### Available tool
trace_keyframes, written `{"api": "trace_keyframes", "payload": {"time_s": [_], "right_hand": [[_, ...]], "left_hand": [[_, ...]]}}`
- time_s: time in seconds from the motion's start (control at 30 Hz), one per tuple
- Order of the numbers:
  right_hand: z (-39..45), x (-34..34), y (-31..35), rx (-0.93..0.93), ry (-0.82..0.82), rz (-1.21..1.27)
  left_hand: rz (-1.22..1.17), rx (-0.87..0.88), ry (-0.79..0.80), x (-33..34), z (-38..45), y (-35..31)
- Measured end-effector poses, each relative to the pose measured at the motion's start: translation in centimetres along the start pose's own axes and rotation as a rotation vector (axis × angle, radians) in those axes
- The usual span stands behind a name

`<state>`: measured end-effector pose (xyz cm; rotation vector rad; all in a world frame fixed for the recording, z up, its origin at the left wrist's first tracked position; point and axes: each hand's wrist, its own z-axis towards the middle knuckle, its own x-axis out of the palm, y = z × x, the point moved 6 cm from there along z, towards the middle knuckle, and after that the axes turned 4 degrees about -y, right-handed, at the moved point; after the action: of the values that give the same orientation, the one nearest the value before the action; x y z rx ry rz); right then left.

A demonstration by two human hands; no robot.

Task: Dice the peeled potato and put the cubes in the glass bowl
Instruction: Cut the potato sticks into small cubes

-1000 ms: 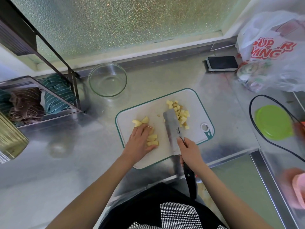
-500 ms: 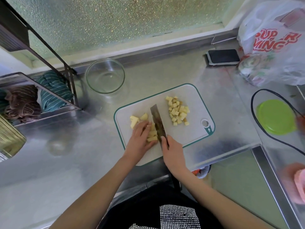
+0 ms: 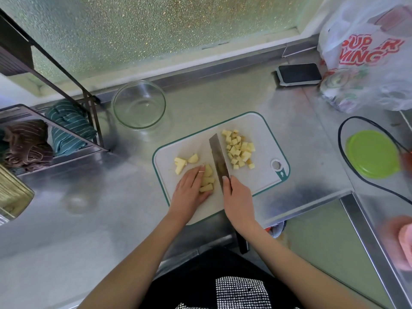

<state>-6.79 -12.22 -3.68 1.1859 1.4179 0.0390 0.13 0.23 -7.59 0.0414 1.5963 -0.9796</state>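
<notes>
Left to right: a clear glass bowl (image 3: 138,105) stands on the stainless-steel counter (image 3: 89,219), beyond the teal-rimmed white cutting board (image 3: 256,175). The left hand (image 3: 191,191) presses pale potato strips (image 3: 207,181) with loosely curved fingers. The right hand (image 3: 238,200) grips a rectangular steel knife (image 3: 219,159), blade pointing away. Diced cubes (image 3: 239,149) lie right of it.

One head-worn view — looking steeply down, close; cutting board (image 3: 256,175) central.
</notes>
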Motion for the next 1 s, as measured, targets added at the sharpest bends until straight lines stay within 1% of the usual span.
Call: {"api": "trace_keyframes", "payload": {"time_s": [0.1, 0.23, 0.3, 0.43, 0.53, 0.67, 0.73, 0.9, 1.0], "right_hand": [[0.8, -0.3, -0.1, 0.053, 0.010, 0.025], [0.7, 0.4, 0.1, -0.001, 0.123, -0.051], [0.1, 0.7, 0.0, -0.023, 0.154, -0.042], [-0.4, 0.6, -0.1, -0.009, 0.164, 0.002], [-0.2, 0.5, 0.0, -0.038, 0.166, -0.036], [-0.3, 0.6, 0.2, -0.060, 0.179, -0.046], [-0.4, 0.6, 0.1, -0.032, 0.181, -0.018], [-0.4, 0.2, -0.6, 0.063, 0.151, 0.025], [-0.3, 0.1, -0.9, 0.090, 0.153, 0.055]], "left_hand": [[0.001, 0.009, 0.001, 0.0, 0.1, 0.0], [0.002, 0.067, 0.007, 0.0, 0.7, 0.1], [-0.018, 0.073, -0.012, -0.1, 0.7, 0.1], [-0.028, 0.084, -0.021, 0.2, 0.5, 0.0], [-0.028, 0.092, 0.001, 0.5, 0.5, -0.1], [-0.093, 0.063, 0.006, 0.2, 0.4, -0.1], [-0.094, 0.079, 0.005, 0.1, 0.4, -0.3], [-0.063, 0.194, -0.040, 0.2, 0.4, -0.4], [-0.091, 0.144, -0.068, -0.1, 0.5, -0.7]]}}
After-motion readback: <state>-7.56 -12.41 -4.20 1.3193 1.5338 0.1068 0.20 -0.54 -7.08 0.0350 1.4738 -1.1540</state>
